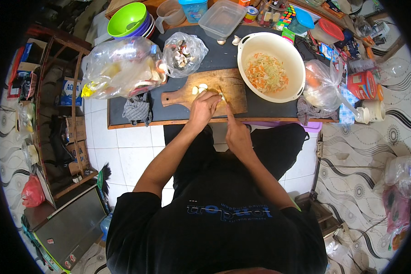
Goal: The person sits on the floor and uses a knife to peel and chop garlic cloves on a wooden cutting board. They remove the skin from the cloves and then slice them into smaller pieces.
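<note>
On a wooden cutting board (234, 80), my left hand (204, 105) pinches a small white piece, seemingly a peeled garlic clove (223, 97). A knife (224, 94) is in my right hand (239, 135), its narrow blade beside the left fingertips and its handle mostly covered by the fingers. Several whole peeled garlic cloves (196, 90) lie on the board just beyond my left hand. To the right of the board, a cream plastic basin (241, 65) holds shredded carrot and pale green shreds, probably cabbage (266, 73).
A clear bag of scraps (185, 56) and a large plastic bag with a bottle (123, 65) lie left beyond the board. Grey cloths (137, 109) sit at the table's front edge. A tied bag (323, 84) stands right of the basin. Bowls (127, 20) and a clear container (222, 19) line the back.
</note>
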`<state>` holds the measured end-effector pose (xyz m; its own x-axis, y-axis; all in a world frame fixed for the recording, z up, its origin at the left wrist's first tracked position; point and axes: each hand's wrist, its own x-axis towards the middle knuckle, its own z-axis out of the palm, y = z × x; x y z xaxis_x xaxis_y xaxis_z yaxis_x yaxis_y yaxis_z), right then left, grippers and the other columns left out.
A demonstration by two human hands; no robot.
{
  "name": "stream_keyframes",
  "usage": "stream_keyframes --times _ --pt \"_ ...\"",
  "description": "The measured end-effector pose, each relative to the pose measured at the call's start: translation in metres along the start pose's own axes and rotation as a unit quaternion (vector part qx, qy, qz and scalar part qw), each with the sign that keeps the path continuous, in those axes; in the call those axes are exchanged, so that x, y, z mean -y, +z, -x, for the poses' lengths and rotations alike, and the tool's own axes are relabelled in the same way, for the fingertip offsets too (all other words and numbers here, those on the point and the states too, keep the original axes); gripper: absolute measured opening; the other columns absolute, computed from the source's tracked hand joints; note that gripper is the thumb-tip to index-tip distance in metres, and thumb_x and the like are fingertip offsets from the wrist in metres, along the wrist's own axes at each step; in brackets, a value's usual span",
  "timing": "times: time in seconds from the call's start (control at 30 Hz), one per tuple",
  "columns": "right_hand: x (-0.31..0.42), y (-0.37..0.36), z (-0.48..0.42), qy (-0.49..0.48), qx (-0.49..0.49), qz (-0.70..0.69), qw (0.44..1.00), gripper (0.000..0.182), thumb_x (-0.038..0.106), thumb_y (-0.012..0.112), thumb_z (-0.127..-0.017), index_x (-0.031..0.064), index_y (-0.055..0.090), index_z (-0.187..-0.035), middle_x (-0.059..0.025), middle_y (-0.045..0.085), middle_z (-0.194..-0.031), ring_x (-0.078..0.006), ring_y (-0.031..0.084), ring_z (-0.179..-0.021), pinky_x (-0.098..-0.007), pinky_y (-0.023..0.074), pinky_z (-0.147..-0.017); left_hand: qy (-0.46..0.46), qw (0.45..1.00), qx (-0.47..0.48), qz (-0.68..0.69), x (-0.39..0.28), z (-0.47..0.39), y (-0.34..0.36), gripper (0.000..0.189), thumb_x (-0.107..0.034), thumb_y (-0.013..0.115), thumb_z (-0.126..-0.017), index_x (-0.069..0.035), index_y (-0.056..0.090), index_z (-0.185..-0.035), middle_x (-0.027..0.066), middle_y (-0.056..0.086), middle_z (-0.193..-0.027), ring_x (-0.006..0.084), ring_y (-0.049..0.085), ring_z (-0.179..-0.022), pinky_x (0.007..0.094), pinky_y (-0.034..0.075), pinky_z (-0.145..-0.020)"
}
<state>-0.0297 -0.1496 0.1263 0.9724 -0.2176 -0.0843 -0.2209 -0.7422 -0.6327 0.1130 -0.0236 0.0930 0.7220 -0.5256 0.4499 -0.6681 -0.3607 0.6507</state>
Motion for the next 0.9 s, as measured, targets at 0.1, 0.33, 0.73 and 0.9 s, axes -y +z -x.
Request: stream_keyframes --times 0.1,0.33,0.73,0.9 --pt "-0.002 0.003 0.003 0.003 0.005 0.025 1.0 0.066 0.003 0.049 -0.099 0.0087 0.035 -0.162 -0.0313 0.067 -0.098 -0.049 0.068 -0.089 -0.056 0.0532 -0.081 0.009 1.0 0.0 -0.023 0.001 0.001 0.002 0.016 0.002 0.075 -0.082 -0.003 0.078 -0.097 0.0079 0.072 -0.099 0.0285 0.068 -0.092 0.04 0.056 -0.081" --pt "0.003 -0.003 0.005 -0.001 0.022 0.061 0.998 0.074 0.0 0.052 -0.094 0.0102 0.033 -0.164 -0.0346 0.064 -0.11 -0.0524 0.067 -0.091 -0.0569 0.0548 -0.081 0.024 0.999 -0.003 -0.044 0.004 0.002 0.004 0.019 0.001 0.075 -0.08 -0.004 0.078 -0.098 0.0067 0.071 -0.101 0.0274 0.067 -0.094 0.0394 0.056 -0.082" --pt "-0.012 0.003 -0.004 0.019 0.045 -0.055 0.997 0.07 -0.002 0.05 -0.095 0.0063 0.033 -0.163 -0.0385 0.064 -0.11 -0.0523 0.067 -0.095 -0.0561 0.0534 -0.082 0.027 0.999 -0.004 -0.046 0.003 0.004 0.005 0.02 0.001 0.074 -0.08 -0.004 0.078 -0.099 0.007 0.072 -0.102 0.0274 0.067 -0.094 0.0401 0.055 -0.083" --pt "-0.021 0.016 -0.012 -0.087 -0.076 -0.061 0.991 0.065 -0.001 0.048 -0.098 0.0054 0.035 -0.161 -0.0352 0.066 -0.093 -0.0512 0.067 -0.086 -0.0562 0.0511 -0.078 0.02 0.999 -0.008 -0.046 0.003 0.003 0.005 0.019 0.001 0.074 -0.081 -0.004 0.079 -0.099 0.0065 0.073 -0.1 0.0272 0.068 -0.092 0.0397 0.056 -0.082"
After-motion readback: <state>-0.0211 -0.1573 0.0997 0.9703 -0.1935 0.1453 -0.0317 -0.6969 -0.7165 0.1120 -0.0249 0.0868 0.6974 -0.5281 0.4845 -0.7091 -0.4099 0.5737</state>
